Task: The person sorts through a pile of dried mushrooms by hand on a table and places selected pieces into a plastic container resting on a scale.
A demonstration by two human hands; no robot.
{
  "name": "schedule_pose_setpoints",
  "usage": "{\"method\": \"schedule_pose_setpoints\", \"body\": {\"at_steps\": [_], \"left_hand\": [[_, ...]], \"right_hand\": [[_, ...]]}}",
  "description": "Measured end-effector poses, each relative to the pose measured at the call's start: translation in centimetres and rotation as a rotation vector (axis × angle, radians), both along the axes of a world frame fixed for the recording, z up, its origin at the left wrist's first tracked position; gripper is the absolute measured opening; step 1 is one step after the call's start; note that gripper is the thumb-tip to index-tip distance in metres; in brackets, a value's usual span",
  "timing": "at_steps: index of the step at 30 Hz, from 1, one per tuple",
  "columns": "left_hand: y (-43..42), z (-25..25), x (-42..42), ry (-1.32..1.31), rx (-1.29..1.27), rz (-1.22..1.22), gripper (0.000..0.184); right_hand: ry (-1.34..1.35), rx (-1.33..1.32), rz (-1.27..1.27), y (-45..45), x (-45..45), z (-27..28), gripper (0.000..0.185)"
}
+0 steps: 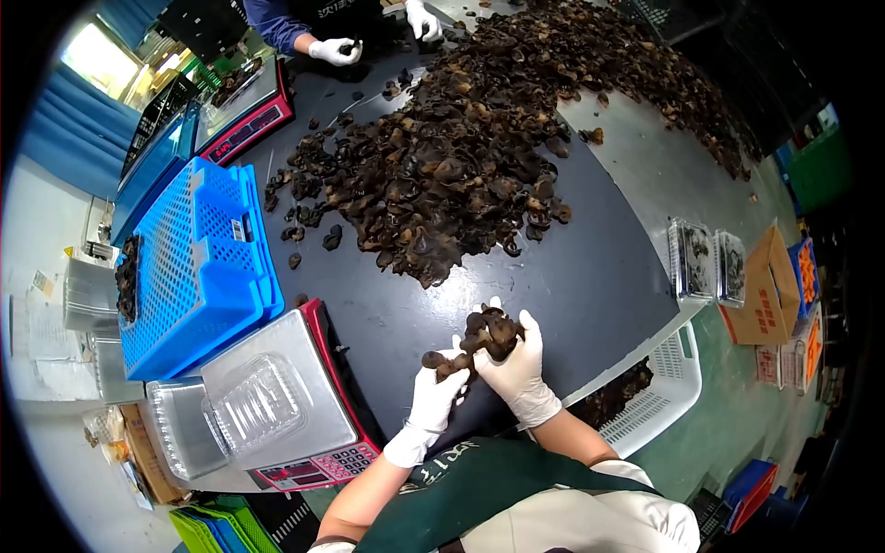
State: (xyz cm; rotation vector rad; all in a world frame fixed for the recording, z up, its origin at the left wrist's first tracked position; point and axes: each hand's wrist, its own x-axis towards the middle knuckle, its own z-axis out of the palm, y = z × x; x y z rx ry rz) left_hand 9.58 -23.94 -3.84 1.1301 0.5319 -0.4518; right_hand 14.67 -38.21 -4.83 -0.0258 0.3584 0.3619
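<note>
Both my hands wear white gloves and meet close together above the front of the dark table [590, 286]. My left hand [435, 402] is closed on brown wood ear mushrooms [446, 365]. In my right hand [518, 370] is a larger clump of dark wood ear mushrooms [492, 334], held between thumb and fingers. The two clumps touch or nearly touch; I cannot tell whether they are joined. Beyond my hands spreads a big heap of wood ear mushrooms [442, 175], with loose pieces along its left side.
A red-edged scale [323, 405] bearing a clear plastic box [258, 405] stands at my left, beside blue crates [175, 276]. Filled clear boxes [691, 258] sit at the right edge. Below is a white basket [678, 387]. Across the table, a person's gloved hands [336, 51] handle mushrooms.
</note>
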Motion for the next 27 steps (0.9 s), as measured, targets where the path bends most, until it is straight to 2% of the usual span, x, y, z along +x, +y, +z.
{"method": "schedule_pose_setpoints", "body": {"at_steps": [2,6,7,8,9,10,11,12,14,15,16,18,20,22,23,25,27], "left_hand": [[0.9,0.9,-0.2,0.054,-0.229,0.045,0.029],[5.0,5.3,-2.1,-0.013,-0.189,0.097,0.032],[6.3,8.2,-2.9,-0.040,0.055,0.172,0.034],[7.8,9.7,-3.8,-0.178,0.198,0.291,0.035],[9.9,10.3,-4.3,-0.312,0.455,0.362,0.034],[12.8,9.7,-5.5,-0.411,0.626,0.466,0.031],[16.7,8.5,-6.6,-0.533,0.769,0.469,0.032],[19.1,9.3,-6.8,-0.530,0.977,0.379,0.034],[23.8,7.7,-7.5,-0.451,1.203,0.310,0.028],[24.4,7.6,-7.3,-0.448,1.381,0.191,0.027],[24.8,7.4,-7.2,-0.434,1.558,0.064,0.026],[25.1,4.9,-7.5,-0.382,1.466,0.025,0.028],[23.5,3.5,-7.0,-0.378,0.984,0.255,0.034],[21.8,4.8,-6.0,-0.399,0.874,0.248,0.040],[22.2,4.9,-5.8,-0.527,1.237,0.121,0.044],[21.8,5.4,-6.1,-0.486,1.228,0.181,0.052],[22.1,5.6,-6.6,-0.449,1.255,0.210,0.060]], "right_hand": [[0.042,0.046,0.020,0.0,0.0,0.5,0.050],[0.108,0.069,0.088,0.9,0.4,1.5,0.052],[0.065,0.063,0.115,1.1,0.4,1.5,0.049],[0.066,0.065,0.119,1.3,0.5,1.5,0.049],[0.056,0.027,0.163,1.7,0.5,1.6,0.047],[0.044,-0.008,0.212,2.1,0.6,1.8,0.046],[0.048,-0.030,0.221,2.7,0.6,2.1,0.040],[0.045,-0.022,0.236,3.4,0.7,2.2,0.040],[-0.021,-0.064,0.308,5.0,1.0,2.3,0.036],[-0.030,-0.051,0.332,6.0,1.0,2.5,0.036],[-0.172,-0.180,0.342,7.2,0.9,3.0,0.034],[-0.331,-0.282,0.366,9.7,1.1,4.1,0.031],[-0.109,-0.193,0.588,12.1,2.0,5.3,0.029],[-0.215,-0.218,0.594,15.3,1.9,6.5,0.028],[-0.308,-0.275,0.625,16.6,1.7,6.9,0.027],[-0.499,-0.346,0.743,19.0,1.8,7.1,0.028],[-0.464,-0.324,0.856,21.1,1.6,6.8,0.029]]}}
